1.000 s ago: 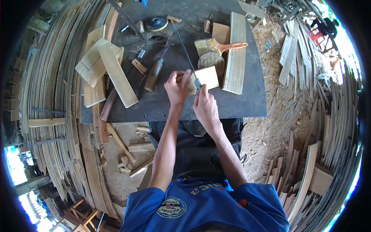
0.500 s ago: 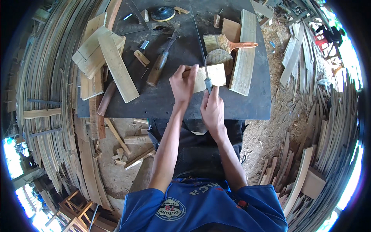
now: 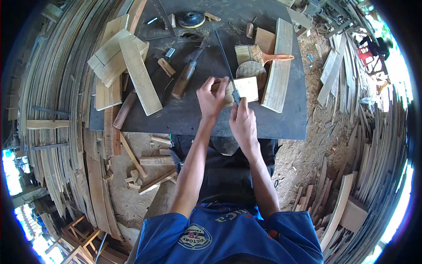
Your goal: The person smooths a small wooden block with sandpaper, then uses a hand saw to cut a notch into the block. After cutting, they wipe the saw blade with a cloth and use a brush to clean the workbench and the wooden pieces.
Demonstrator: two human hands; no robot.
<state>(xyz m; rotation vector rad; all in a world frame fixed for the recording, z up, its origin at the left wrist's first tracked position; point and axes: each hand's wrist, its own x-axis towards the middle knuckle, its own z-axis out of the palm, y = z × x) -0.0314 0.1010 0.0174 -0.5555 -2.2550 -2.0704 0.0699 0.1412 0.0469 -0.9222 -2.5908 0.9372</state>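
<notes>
My left hand (image 3: 212, 99) is closed on the left end of a small pale wooden block (image 3: 247, 89) near the table's front edge. My right hand (image 3: 243, 121) grips the grey handle of a long, narrow dark file (image 3: 223, 52). Its blade slants away to the far left, crossing over the block. Whether it touches the wood, I cannot tell. Just beyond the block are a round wooden disc (image 3: 251, 71) and a wide paintbrush (image 3: 274, 57) with a wooden handle. A chisel (image 3: 183, 80) with a wooden handle lies left of my left hand.
Several loose boards (image 3: 140, 77) are piled on the left of the dark table (image 3: 198, 121). Another board (image 3: 278, 72) lies at the right. A round black disc (image 3: 192, 20) sits at the back. Wood strips (image 3: 380, 145) stand stacked around, and offcuts (image 3: 157, 161) litter the floor.
The file has swung so its tip points further left, and its handle sits slightly lower. Both hands keep their grip. The whole view has shifted slightly.
</notes>
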